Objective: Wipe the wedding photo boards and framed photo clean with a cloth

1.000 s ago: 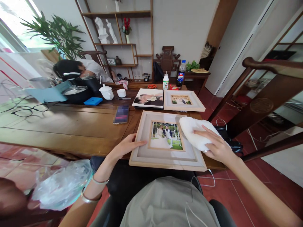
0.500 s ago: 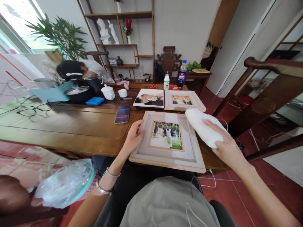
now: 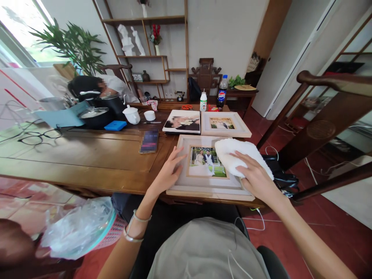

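A pale wooden picture frame (image 3: 209,194) with a wedding photo (image 3: 205,162) inside lies at the table's near edge. My left hand (image 3: 167,172) rests on the frame's left side, fingers stretched out and apart. In my right hand (image 3: 254,178) is a white fluffy cloth (image 3: 229,151), pressed over the right part of the frame. The cloth covers the photo's upper right corner and much of the frame's right side.
Behind the frame lie a second framed photo (image 3: 245,131) and a photo panel (image 3: 186,123). A phone (image 3: 148,141) is to the left. A wooden chair (image 3: 322,120) stands close on the right. A basket with plastic bags (image 3: 81,224) sits lower left. Another person (image 3: 116,85) bends over at the back left.
My right hand has brought the cloth left onto the frame. The frame has shifted away from me and straightened. My left hand's fingers have spread further over its left side.
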